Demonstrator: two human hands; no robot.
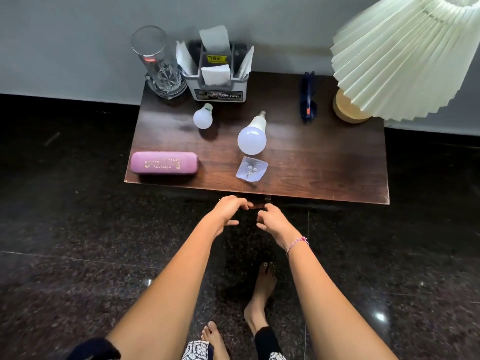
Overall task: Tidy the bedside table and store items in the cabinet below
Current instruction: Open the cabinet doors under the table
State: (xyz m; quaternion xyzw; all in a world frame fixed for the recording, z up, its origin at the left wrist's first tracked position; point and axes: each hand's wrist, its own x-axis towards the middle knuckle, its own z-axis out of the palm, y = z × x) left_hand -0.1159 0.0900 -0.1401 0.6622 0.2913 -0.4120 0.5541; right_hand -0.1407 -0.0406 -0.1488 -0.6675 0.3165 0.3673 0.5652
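Pink spectacle case sits at the front left edge of the dark bedside table, whose top hides the cabinet below. Just under that front edge my left hand and right hand hang close together, fingers loosely curled, holding nothing I can see. Bare wood lies front right; the pleated lamp shade, cut off by the frame, hides part of its base.

Pink case, dark brown table
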